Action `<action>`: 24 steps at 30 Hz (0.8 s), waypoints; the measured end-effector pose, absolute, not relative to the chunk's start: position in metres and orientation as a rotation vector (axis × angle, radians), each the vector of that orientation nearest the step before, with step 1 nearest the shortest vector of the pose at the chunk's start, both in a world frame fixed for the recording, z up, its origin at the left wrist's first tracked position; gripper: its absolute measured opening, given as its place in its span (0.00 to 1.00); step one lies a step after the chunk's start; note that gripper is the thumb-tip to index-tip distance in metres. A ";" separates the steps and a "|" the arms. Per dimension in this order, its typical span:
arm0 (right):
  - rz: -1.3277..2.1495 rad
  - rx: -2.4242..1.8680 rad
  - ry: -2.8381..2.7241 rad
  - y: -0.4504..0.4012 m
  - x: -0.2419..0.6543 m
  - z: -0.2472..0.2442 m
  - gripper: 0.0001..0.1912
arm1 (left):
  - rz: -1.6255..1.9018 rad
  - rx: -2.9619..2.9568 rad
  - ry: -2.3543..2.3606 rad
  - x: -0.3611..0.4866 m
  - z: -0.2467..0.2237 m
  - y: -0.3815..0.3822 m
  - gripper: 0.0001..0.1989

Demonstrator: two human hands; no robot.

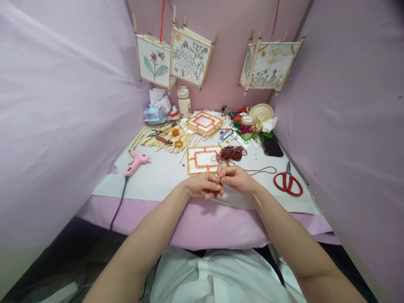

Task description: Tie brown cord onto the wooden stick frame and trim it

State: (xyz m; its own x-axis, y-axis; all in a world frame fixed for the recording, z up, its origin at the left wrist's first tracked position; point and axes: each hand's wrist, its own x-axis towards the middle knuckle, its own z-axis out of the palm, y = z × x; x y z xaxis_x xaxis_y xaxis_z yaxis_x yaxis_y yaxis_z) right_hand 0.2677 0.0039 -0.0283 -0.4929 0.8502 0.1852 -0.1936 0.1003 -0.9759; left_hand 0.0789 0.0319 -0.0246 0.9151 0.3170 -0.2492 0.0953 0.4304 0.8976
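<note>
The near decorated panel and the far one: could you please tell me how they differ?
The near panel lies roughly straight-on, the far panel turned cornerwise. Brown yarn overlaps the near panel; the far panel has none on it. Both have orange borders and red-orange inner outlines.

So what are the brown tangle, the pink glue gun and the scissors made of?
The brown tangle looks like yarn or cord, probably matte, with thin strands straying loose. The pink glue gun seems smooth plastic, evenly coloured and moulded-looking. The scissors have grey, likely metal blades and red handles, apparently plastic given their uniform colour.
</note>
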 end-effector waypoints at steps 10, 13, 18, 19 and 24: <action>1.235 -0.979 -1.536 0.002 0.276 -0.011 0.10 | 0.715 1.519 0.775 0.074 -0.005 0.039 0.18; 1.166 -1.003 -1.544 0.002 0.273 -0.011 0.11 | 0.636 1.564 0.819 0.082 -0.008 0.033 0.17; 1.092 -1.012 -1.523 0.003 0.271 -0.013 0.12 | 0.587 1.540 0.863 0.091 -0.015 0.028 0.18; 1.082 -1.015 -1.522 0.003 0.271 -0.012 0.12 | 0.593 1.528 0.859 0.092 -0.015 0.028 0.18; 1.037 -1.033 -1.516 0.002 0.270 -0.011 0.11 | 0.595 1.482 0.831 0.094 -0.016 0.027 0.16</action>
